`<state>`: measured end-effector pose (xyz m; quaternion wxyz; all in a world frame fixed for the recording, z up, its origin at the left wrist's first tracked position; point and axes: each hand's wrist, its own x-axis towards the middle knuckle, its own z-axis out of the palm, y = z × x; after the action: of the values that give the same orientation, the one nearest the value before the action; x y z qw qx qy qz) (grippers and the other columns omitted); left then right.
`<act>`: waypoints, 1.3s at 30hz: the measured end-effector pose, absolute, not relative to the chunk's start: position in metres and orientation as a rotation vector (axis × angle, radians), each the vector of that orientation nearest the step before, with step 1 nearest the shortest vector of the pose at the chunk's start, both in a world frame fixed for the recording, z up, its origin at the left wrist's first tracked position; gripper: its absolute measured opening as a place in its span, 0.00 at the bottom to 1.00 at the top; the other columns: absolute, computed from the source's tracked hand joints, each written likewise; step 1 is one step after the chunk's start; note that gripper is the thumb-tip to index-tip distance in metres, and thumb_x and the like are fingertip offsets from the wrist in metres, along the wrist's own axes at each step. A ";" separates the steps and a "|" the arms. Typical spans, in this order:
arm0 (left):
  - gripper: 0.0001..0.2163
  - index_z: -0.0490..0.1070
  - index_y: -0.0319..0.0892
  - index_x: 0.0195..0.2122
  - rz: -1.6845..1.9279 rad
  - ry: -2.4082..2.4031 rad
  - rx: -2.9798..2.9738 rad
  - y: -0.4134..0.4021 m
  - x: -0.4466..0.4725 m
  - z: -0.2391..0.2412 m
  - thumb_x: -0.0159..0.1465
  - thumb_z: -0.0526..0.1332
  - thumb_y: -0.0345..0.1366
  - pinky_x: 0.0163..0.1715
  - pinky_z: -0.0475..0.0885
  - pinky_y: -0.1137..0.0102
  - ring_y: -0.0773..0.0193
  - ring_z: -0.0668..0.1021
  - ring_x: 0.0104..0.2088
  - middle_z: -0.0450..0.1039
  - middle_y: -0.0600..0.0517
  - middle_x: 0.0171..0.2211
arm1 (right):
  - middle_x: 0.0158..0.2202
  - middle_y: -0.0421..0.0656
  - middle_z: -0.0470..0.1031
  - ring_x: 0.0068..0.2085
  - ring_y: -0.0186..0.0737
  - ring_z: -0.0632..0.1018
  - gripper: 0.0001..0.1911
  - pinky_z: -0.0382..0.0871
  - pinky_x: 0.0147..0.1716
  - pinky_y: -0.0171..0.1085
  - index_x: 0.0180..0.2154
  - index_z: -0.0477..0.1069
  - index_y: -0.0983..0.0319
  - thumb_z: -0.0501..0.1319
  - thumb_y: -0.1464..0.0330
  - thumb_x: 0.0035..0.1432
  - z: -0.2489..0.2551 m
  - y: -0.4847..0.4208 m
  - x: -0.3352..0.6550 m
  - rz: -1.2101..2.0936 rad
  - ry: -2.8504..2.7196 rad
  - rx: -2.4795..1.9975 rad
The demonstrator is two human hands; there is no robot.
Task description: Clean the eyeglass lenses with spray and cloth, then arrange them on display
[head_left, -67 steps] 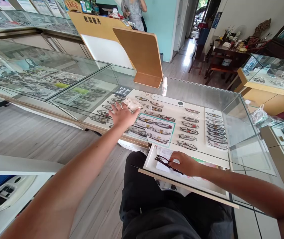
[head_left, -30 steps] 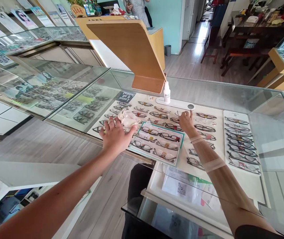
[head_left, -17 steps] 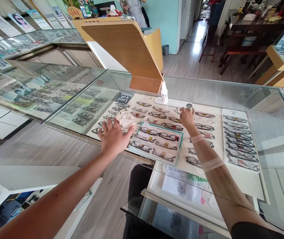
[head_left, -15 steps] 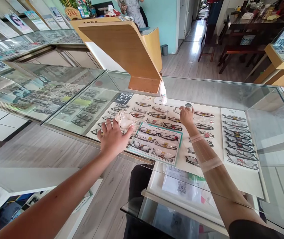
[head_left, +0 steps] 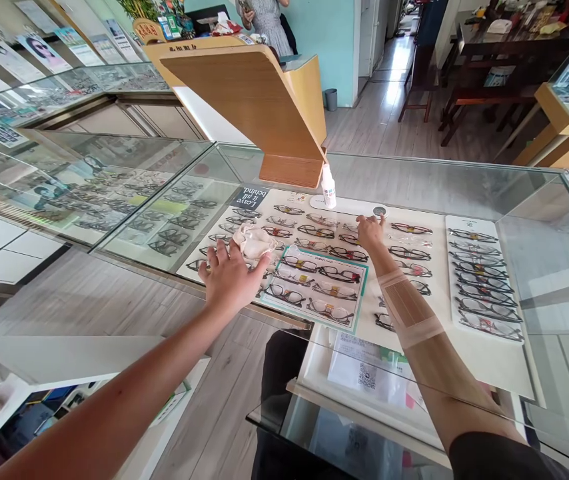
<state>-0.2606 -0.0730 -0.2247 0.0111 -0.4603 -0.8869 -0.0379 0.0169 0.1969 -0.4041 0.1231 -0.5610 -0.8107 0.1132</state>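
My left hand (head_left: 232, 275) lies on the glass top with its fingers spread, close against a crumpled pale cloth (head_left: 253, 241). Underneath the glass, my right arm reaches into the display case, with a clear band round the forearm. At the far rows, my right hand (head_left: 372, 232) has bent fingers on a pair of eyeglasses (head_left: 350, 227), which it partly hides. Rows of eyeglasses surround it on the white panel. A green-edged card (head_left: 363, 288) carrying several pairs lies between my hands, and a round silver disc (head_left: 379, 211) sits just beyond my right fingertips.
A white bottle (head_left: 328, 187) stands on the glass beside a tilted wooden stand (head_left: 292, 171). A white tray of eyeglasses (head_left: 457, 267) lies at the right. Below, a drawer holds printed papers (head_left: 349, 360). A person (head_left: 267, 23) stands beyond the far counter.
My right hand has shifted slightly left, away from the silver disc and towards the eyeglasses. My left hand stays spread by the cloth. The view has moved a little.
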 end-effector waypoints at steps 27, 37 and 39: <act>0.50 0.56 0.26 0.78 -0.256 -2.780 -1.433 -0.067 -0.258 -0.226 0.70 0.49 0.67 0.74 0.51 0.33 0.26 0.52 0.80 0.49 0.25 0.80 | 0.56 0.57 0.80 0.57 0.59 0.72 0.17 0.58 0.59 0.54 0.54 0.75 0.62 0.49 0.69 0.76 -0.361 0.084 -0.007 0.186 -2.413 -1.332; 0.51 0.54 0.26 0.79 -0.389 -2.781 -1.505 -0.067 -0.256 -0.223 0.69 0.50 0.67 0.74 0.48 0.30 0.22 0.50 0.80 0.46 0.23 0.80 | 0.47 0.52 0.84 0.52 0.54 0.76 0.09 0.60 0.57 0.50 0.44 0.77 0.61 0.57 0.72 0.71 -0.342 -0.040 0.006 0.460 -2.545 -1.222; 0.50 0.51 0.28 0.80 -0.448 -2.783 -1.494 -0.068 -0.256 -0.223 0.70 0.51 0.66 0.75 0.47 0.31 0.23 0.50 0.80 0.47 0.24 0.80 | 0.44 0.48 0.85 0.47 0.50 0.78 0.07 0.63 0.54 0.48 0.41 0.76 0.60 0.60 0.73 0.68 -0.335 -0.074 0.019 0.577 -2.553 -1.251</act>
<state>-0.2560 -0.0679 -0.2233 -0.0245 -0.4681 -0.8721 -0.1404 0.0187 -0.0739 -0.3351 0.1200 -0.4281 -0.8737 0.1975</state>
